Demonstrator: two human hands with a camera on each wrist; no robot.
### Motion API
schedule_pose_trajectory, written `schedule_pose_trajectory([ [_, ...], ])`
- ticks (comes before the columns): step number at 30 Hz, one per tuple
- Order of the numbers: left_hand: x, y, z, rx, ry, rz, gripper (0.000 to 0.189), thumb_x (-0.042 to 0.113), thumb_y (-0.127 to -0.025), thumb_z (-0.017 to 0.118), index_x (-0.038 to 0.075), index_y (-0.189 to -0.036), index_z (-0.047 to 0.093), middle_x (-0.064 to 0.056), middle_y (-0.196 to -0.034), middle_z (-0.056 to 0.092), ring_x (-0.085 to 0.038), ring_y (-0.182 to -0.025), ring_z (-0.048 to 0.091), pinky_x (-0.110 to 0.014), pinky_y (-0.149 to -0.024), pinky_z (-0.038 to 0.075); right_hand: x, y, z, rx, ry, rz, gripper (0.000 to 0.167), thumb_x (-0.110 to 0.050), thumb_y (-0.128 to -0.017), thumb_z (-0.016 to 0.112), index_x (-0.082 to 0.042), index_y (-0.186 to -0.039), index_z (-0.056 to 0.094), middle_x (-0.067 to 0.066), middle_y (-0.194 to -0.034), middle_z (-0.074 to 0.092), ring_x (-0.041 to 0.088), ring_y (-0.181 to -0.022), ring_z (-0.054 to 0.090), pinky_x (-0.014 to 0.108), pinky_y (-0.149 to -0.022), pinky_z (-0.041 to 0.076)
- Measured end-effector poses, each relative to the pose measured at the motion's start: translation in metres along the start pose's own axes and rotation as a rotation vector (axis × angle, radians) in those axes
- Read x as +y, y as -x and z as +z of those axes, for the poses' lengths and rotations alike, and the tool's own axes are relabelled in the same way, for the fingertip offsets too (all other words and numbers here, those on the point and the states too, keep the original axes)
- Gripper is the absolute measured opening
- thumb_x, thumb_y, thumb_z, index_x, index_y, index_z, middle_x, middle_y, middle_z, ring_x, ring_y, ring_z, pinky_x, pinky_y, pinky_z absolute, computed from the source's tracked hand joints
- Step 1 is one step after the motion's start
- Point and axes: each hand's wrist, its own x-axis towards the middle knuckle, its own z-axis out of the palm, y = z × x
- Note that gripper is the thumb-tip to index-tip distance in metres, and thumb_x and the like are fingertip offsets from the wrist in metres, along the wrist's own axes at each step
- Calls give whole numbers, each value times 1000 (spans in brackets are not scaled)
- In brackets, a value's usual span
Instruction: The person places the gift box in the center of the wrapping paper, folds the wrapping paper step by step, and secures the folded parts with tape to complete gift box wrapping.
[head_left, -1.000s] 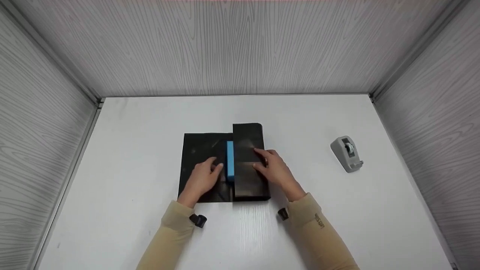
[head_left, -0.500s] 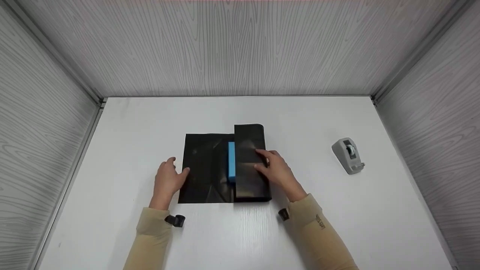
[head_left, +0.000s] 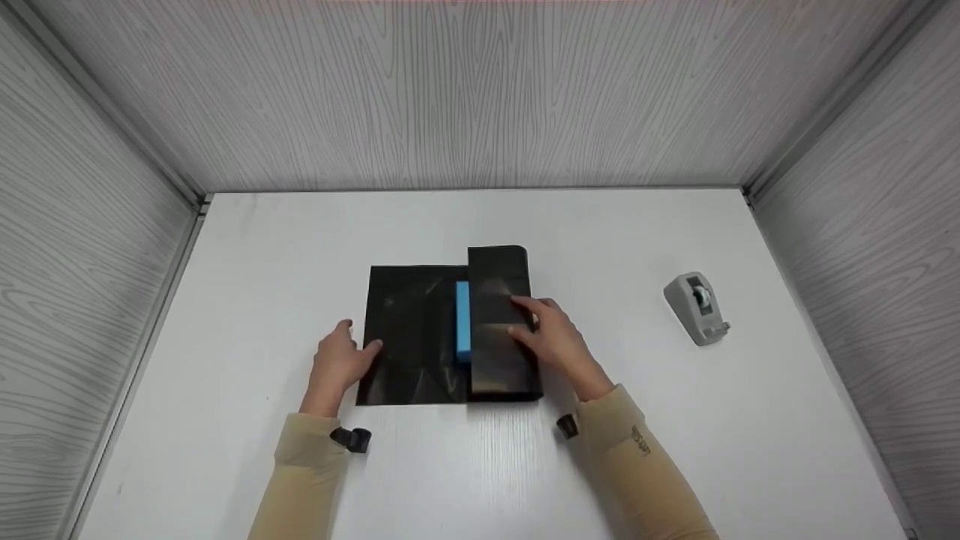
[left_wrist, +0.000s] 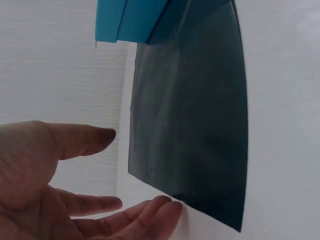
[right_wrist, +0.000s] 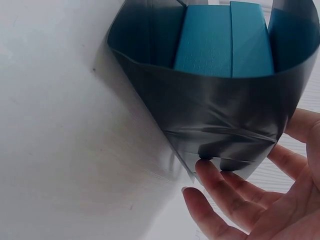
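Observation:
Black wrapping paper [head_left: 412, 330] lies on the table, its right part folded over a blue box [head_left: 463, 321]. Only a strip of the box shows in the head view; the right wrist view looks into the fold, where the blue box [right_wrist: 215, 42] shows more. My right hand [head_left: 556, 337] holds the fold, with two digits on top of the flap and the other fingertips against its side. At the paper's left edge is my left hand [head_left: 339, 366], thumb and fingers spread. In the left wrist view its fingertips [left_wrist: 167, 210] reach the paper's edge, the thumb standing apart.
A grey tape dispenser [head_left: 697, 307] stands on the white table [head_left: 622, 247] to the right. Grey wood-grain panels [head_left: 480, 97] enclose the table at the back and both sides.
My left hand has moved left, from over the paper beside the box to the paper's left edge. My right hand has stayed on the folded flap.

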Motion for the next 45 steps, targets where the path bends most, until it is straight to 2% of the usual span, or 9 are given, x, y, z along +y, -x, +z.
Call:
schedule_pose_trajectory([
  [11, 3, -1, 3, -2, 14, 15, 72, 26, -96, 58, -12, -148, 25, -36, -129, 51, -46, -120, 52, -54, -96, 44, 0, 0, -1, 5, -1, -16, 54, -28, -94, 68, -20, -144, 51, 15, -137, 50, 28, -105, 59, 44, -85, 49],
  [18, 4, -9, 8, -21, 17, 74, 72, 25, -95, 60, -12, -147, 26, -35, -123, 53, -44, -115, 54, -52, -95, 44, -1, 0, -1, 3, -5, -9, 55, -29, -94, 69, -20, -145, 50, 15, -137, 49, 28, -107, 59, 45, -86, 49],
  [24, 8, -14, 8, -24, 47, 72, 72, 26, -96, 61, -7, -150, 26, -33, -129, 52, -42, -118, 53, -52, -96, 44, -1, -1, -1, 5, -9, -7, 55, -30, -93, 69, -20, -145, 51, 15, -136, 50, 27, -104, 59, 44, -85, 49],
  [27, 9, -14, 5, 12, 79, 75, 69, 24, -96, 60, -7, -149, 28, -30, -123, 55, -40, -110, 57, -51, -93, 45, 0, -1, -1, 6, -15, -7, 55, -31, -93, 70, -20, -144, 51, 14, -136, 50, 26, -103, 59, 44, -84, 49],
  [29, 10, -14, 3, 46, 103, 78, 63, 21, -96, 60, -7, -146, 34, -26, -114, 59, -36, -99, 60, -48, -88, 47, 0, 0, -1, 8, -19, -5, 55, -30, -93, 70, -20, -144, 52, 14, -136, 51, 26, -102, 59, 43, -84, 49],
  [34, 11, -12, -5, 104, 143, 93, 35, 15, -96, 59, -7, -123, 59, -17, -96, 62, -24, -78, 59, -34, -69, 49, 0, -1, -1, 9, -23, -3, 55, -30, -93, 70, -20, -144, 52, 14, -135, 51, 26, -102, 60, 43, -83, 49],
  [38, 11, -10, -9, 82, 215, 78, 34, 9, -94, 62, -6, -124, 58, -17, -95, 64, -19, -69, 62, -28, -61, 53, 0, -1, -1, 6, -13, -3, 55, -30, -93, 69, -20, -144, 51, 16, -136, 50, 28, -104, 60, 43, -83, 50],
  [41, 13, -8, -11, 41, 276, 46, 46, 7, -93, 63, -7, -135, 49, -19, -98, 64, -18, -67, 64, -34, -64, 57, 0, -2, -1, 3, -13, -1, 56, -31, -93, 70, -19, -144, 51, 16, -136, 50, 28, -104, 60, 43, -83, 50],
  [45, 16, -6, -12, 16, 306, 36, 45, 7, -93, 62, -10, -133, 50, -20, -100, 65, -18, -67, 64, -39, -68, 58, -1, -2, -1, 3, -20, -5, 56, -30, -93, 70, -19, -144, 51, 16, -136, 50, 28, -104, 60, 43, -83, 50],
])
